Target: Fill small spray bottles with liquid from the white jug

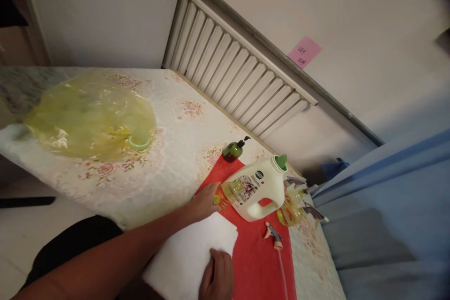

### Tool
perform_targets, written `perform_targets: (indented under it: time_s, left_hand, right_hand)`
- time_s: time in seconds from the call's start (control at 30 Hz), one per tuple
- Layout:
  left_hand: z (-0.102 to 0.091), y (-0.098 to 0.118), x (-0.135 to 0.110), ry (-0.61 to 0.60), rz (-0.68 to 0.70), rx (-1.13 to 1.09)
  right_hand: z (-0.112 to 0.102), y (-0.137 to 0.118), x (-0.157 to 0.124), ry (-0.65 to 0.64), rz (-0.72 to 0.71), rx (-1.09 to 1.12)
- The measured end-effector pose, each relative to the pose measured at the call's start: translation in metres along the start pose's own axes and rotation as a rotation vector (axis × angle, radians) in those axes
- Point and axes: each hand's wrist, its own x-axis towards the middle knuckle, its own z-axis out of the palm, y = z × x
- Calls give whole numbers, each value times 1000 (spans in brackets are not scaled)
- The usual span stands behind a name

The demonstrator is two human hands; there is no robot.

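Floral lace cloth covers the table [168,150], with a flat red mat [260,253] on it. Your left hand [204,204] closes its fingers on a small clear yellow bottle [230,191], which touches the glossy white jug [260,192]. Your right hand [217,274] rests on a soft white towel [186,255]. Its fingertips are hidden, so you cannot tell its grip.

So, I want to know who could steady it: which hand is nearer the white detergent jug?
Left. The left hand grips the small yellow bottle right beside the white detergent jug; the right hand rests on the white towel, farther off.
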Motion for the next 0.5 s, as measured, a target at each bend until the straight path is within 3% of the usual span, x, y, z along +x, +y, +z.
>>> perform_targets:
  time_s: [0.27, 0.5]
  left_hand:
    - [2, -1, 0, 17, 1, 26]
    - [5, -8, 1, 22, 11, -3]
  right_hand:
    - [-3, -6, 6, 31, 15, 20]
    - [-14, -9, 19, -73, 105, 126]
